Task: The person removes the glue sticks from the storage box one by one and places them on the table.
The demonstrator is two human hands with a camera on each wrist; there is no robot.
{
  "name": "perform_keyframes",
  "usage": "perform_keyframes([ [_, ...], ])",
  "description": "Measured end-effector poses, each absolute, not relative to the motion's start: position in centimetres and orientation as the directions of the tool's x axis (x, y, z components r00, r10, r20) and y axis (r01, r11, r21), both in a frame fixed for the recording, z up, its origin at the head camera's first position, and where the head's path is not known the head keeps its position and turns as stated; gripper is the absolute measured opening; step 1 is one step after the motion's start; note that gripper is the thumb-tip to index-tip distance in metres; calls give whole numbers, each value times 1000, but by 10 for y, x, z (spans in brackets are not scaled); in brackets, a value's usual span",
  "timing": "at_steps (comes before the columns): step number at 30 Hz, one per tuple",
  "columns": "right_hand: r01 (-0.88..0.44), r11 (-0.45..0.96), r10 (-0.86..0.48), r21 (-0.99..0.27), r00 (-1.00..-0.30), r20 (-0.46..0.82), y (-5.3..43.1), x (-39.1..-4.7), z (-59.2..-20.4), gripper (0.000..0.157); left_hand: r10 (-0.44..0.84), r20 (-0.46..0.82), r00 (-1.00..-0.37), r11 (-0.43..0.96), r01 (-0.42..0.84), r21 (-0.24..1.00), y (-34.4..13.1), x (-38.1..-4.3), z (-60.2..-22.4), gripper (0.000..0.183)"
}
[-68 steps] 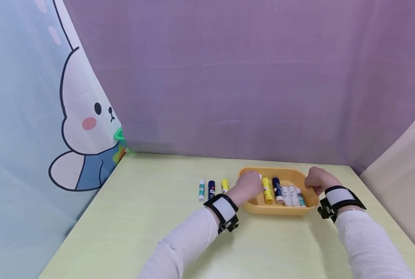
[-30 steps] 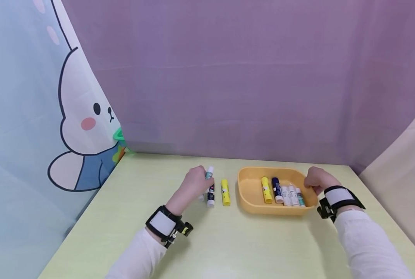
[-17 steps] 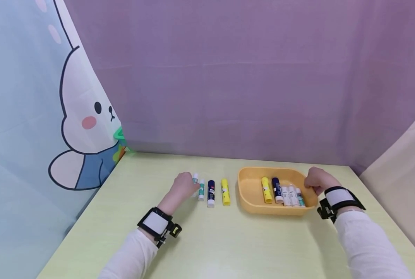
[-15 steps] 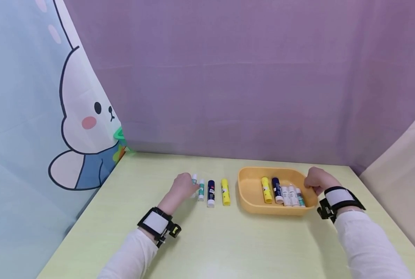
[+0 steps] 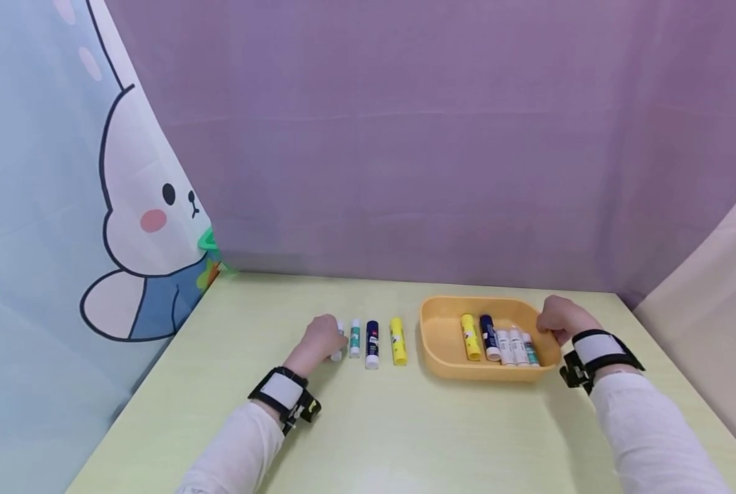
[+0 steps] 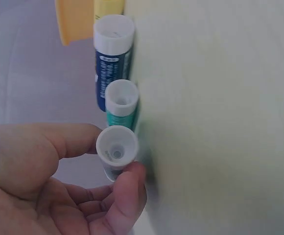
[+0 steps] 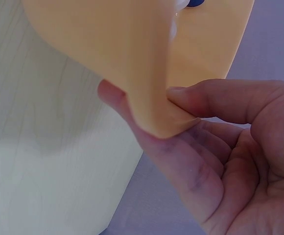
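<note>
My left hand (image 5: 320,338) pinches a white glue stick (image 6: 117,148) between thumb and fingers at the left end of a row on the table. Beside it lie a teal-and-white glue stick (image 5: 355,339), a navy glue stick (image 5: 372,345) and a yellow glue stick (image 5: 398,342), roughly parallel. With its thumb inside and fingers outside, my right hand (image 7: 215,132) grips the right rim of an orange tray (image 5: 479,372). In the tray are a yellow glue stick (image 5: 470,337), a navy one (image 5: 490,338), two white ones and a small teal-labelled one (image 5: 529,349).
The pale wooden table (image 5: 417,439) ends at a purple cloth (image 5: 380,171) behind. A rabbit-print cloth (image 5: 53,288) hangs on the left. A small green object (image 5: 208,239) shows at the far left corner.
My left hand has gone from over the tray to the left end of the row, carrying the white glue stick, and has come lower. My right hand keeps its grip on the tray.
</note>
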State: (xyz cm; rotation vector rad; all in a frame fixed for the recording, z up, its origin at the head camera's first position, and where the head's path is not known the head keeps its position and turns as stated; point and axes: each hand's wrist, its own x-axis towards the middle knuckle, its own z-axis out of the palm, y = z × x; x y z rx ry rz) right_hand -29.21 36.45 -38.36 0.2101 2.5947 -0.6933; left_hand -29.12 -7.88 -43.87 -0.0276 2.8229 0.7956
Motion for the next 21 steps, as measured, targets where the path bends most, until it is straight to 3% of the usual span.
perform_keyframes([
  [21, 247, 880, 41, -407, -891, -453, 362, -290, -379, 13, -6, -177, -984, 836, -102, 539, -72, -293, -450, 18],
])
